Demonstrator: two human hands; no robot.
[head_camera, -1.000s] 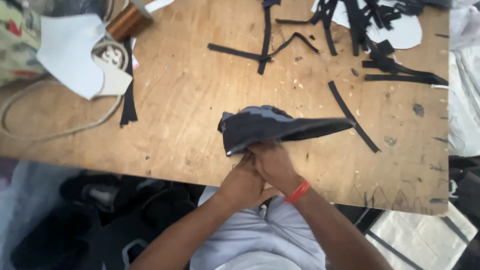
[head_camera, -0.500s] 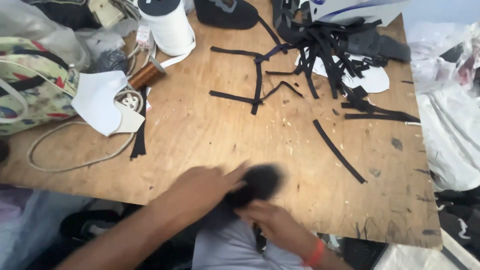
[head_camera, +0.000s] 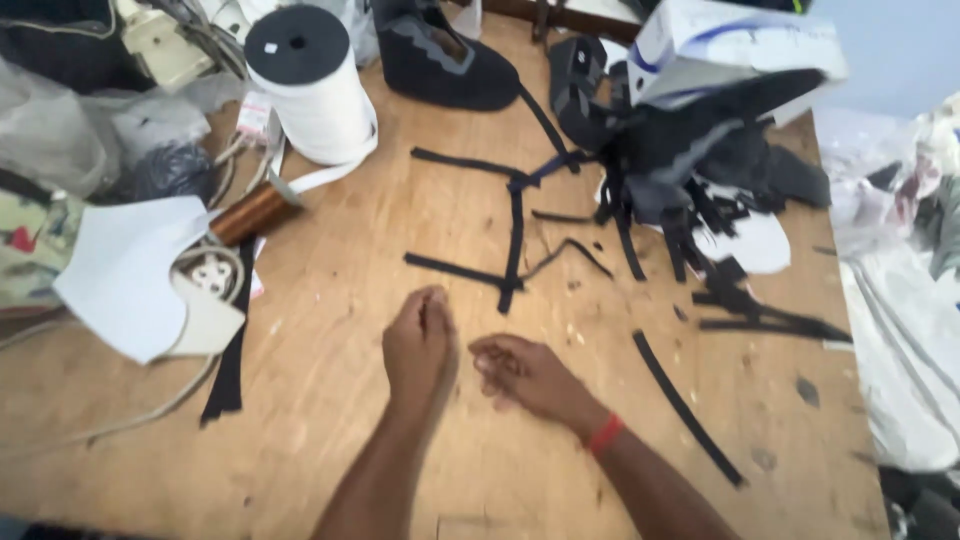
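Both hands are empty above the middle of the worn wooden table: the left hand loosely curled, the right hand half-closed on nothing. Nearest them lie flat black strips, thin and limp, uncollected. A white tape roll stands near the far edge.

A white-and-blue cardboard box sits at the table's far right.

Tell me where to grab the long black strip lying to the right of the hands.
Probably pinch the long black strip at its upper end, nearest the right hand, coming from above. It lies flat and thin on the wooden table, slanting away to the lower right, with bare wood around that end.
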